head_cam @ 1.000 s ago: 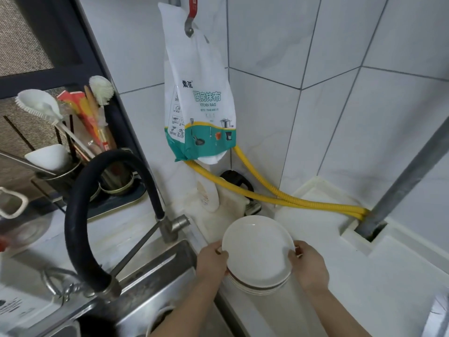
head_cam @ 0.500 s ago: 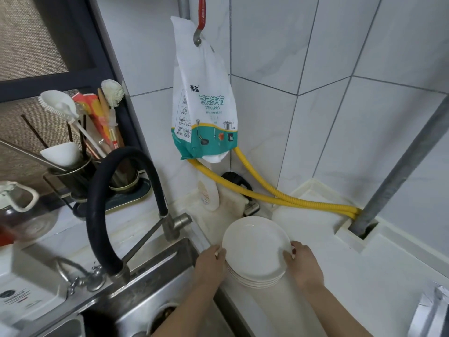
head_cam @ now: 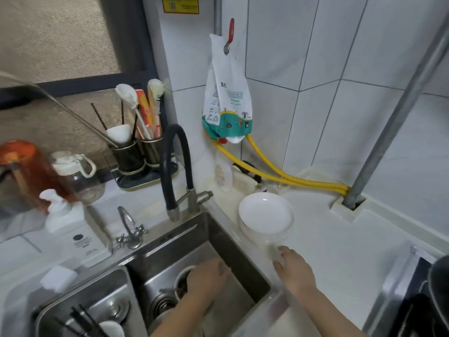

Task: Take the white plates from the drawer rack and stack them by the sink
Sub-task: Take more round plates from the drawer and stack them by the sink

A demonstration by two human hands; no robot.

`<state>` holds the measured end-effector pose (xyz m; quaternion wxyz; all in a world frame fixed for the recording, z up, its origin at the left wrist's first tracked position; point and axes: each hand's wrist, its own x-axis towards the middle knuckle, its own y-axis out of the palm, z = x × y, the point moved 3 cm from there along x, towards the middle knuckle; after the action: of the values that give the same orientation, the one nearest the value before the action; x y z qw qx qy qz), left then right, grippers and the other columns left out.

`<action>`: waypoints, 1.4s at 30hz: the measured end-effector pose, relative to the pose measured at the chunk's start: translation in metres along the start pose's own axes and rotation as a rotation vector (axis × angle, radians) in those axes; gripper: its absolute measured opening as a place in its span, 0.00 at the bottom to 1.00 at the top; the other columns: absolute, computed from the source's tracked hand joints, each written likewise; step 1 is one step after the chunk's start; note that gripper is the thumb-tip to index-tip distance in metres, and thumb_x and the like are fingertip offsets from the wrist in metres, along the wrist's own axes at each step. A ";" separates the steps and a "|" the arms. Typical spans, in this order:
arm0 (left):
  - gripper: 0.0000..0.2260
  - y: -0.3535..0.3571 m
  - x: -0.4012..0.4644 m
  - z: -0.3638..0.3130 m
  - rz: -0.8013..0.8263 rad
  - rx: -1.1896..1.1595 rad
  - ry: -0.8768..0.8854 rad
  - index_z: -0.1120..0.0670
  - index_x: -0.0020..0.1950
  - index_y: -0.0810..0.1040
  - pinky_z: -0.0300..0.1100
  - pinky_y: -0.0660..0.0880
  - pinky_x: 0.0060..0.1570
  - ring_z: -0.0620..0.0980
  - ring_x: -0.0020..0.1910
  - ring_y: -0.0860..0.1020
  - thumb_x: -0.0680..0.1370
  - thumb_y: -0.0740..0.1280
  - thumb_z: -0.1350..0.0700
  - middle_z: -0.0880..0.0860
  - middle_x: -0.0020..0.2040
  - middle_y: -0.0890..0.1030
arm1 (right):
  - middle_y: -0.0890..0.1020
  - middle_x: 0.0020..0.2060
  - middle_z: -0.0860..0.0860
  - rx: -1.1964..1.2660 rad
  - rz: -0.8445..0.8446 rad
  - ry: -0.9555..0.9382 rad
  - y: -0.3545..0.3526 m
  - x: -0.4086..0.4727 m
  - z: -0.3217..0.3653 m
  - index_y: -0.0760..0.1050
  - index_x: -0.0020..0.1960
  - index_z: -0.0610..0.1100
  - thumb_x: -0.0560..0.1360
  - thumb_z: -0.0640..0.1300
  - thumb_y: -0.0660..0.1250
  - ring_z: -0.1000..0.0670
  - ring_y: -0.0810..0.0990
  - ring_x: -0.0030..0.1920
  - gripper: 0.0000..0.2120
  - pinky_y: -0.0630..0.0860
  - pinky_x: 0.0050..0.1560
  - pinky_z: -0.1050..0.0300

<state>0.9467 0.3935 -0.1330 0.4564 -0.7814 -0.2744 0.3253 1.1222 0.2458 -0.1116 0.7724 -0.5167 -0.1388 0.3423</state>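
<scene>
Resting on the white surface [head_cam: 340, 259] just beyond your right hand [head_cam: 295, 269], the stack of white plates [head_cam: 266, 216] sits at the rim of the steel sink [head_cam: 233, 254], with neither hand on it. Your right hand lies low over the surface with its fingers loosely spread toward the stack, their tips just short of the bottom plate's edge; it holds nothing. Your left hand [head_cam: 206, 278] hangs over the sink basin, to the left of the right one and lower in the view, blurred, its fingers apart and relaxed, also holding nothing.

Beyond your left hand, the black hose faucet [head_cam: 173, 166] arches over the basin, and a smaller chrome tap [head_cam: 128, 229] stands further left of it. Past the plates, two yellow corrugated hoses [head_cam: 279, 175] run along the tiled wall to a grey pipe [head_cam: 398, 110] on the far right. A printed bag of kitchen rags [head_cam: 227, 105] hangs from a red hook [head_cam: 230, 32] above them. Far to the left of your hands are a utensil caddy [head_cam: 136, 152] with brushes and chopsticks, a glass jar [head_cam: 77, 176] and a white pump bottle [head_cam: 60, 210]. Under your left forearm, a second basin [head_cam: 92, 302] holds dark chopsticks and a white bowl.
</scene>
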 end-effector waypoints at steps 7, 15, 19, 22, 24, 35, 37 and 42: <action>0.17 0.015 -0.076 0.040 0.039 -0.005 0.029 0.48 0.48 0.76 0.43 0.73 0.42 0.51 0.47 0.79 0.74 0.58 0.37 0.49 0.45 0.81 | 0.77 0.63 0.50 -0.041 0.055 -0.089 0.034 -0.086 0.021 0.67 0.71 0.48 0.78 0.52 0.58 0.48 0.76 0.63 0.22 0.72 0.62 0.56; 0.17 0.026 -0.146 0.060 -0.004 0.059 0.047 0.53 0.48 0.78 0.44 0.75 0.48 0.53 0.51 0.79 0.76 0.57 0.42 0.52 0.49 0.81 | 0.78 0.62 0.48 -0.138 0.126 -0.194 0.064 -0.156 0.027 0.69 0.68 0.47 0.79 0.52 0.56 0.46 0.76 0.62 0.20 0.74 0.61 0.52; 0.18 0.034 -0.181 0.069 -0.012 -0.077 -0.030 0.49 0.50 0.79 0.45 0.76 0.52 0.51 0.51 0.80 0.73 0.57 0.40 0.49 0.50 0.82 | 0.79 0.61 0.48 -0.184 0.147 -0.261 0.072 -0.178 0.031 0.71 0.64 0.46 0.78 0.52 0.56 0.46 0.78 0.60 0.18 0.74 0.61 0.53; 0.18 0.043 -0.208 0.070 -0.075 -0.025 -0.082 0.46 0.55 0.78 0.43 0.71 0.49 0.49 0.55 0.78 0.74 0.57 0.37 0.46 0.52 0.82 | 0.79 0.59 0.49 -0.224 0.164 -0.332 0.075 -0.196 0.030 0.72 0.63 0.47 0.78 0.52 0.56 0.46 0.78 0.59 0.17 0.74 0.59 0.53; 0.18 0.051 -0.228 0.069 -0.102 -0.019 -0.134 0.45 0.55 0.78 0.42 0.69 0.48 0.48 0.56 0.77 0.74 0.58 0.36 0.45 0.53 0.82 | 0.80 0.56 0.48 -0.245 0.186 -0.371 0.077 -0.210 0.026 0.73 0.59 0.46 0.77 0.51 0.56 0.45 0.79 0.58 0.15 0.75 0.57 0.53; 0.16 0.136 -0.382 0.072 -0.015 -0.178 -0.440 0.47 0.49 0.79 0.43 0.75 0.48 0.51 0.52 0.79 0.74 0.60 0.38 0.48 0.50 0.82 | 0.81 0.55 0.49 -0.259 0.335 -0.534 0.101 -0.311 -0.039 0.75 0.58 0.46 0.78 0.50 0.56 0.47 0.79 0.57 0.14 0.76 0.56 0.53; 0.16 0.153 -0.416 0.077 -0.012 -0.203 -0.514 0.48 0.49 0.79 0.43 0.75 0.48 0.51 0.51 0.79 0.74 0.60 0.39 0.48 0.50 0.82 | 0.82 0.53 0.48 -0.279 0.377 -0.568 0.110 -0.332 -0.045 0.75 0.56 0.46 0.78 0.50 0.56 0.46 0.80 0.55 0.14 0.75 0.54 0.53; 0.13 0.177 -0.492 0.095 -0.031 -0.295 -0.680 0.48 0.40 0.75 0.42 0.74 0.45 0.52 0.49 0.80 0.73 0.60 0.40 0.49 0.47 0.82 | 0.82 0.47 0.46 -0.339 0.510 -0.665 0.134 -0.383 -0.042 0.68 0.42 0.47 0.76 0.47 0.55 0.44 0.81 0.49 0.07 0.71 0.42 0.55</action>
<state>0.5839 0.0108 -0.1990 0.2265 -0.6817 -0.4662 0.5163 0.8155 -0.0101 -0.1962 0.4812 -0.5153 -0.3018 0.6417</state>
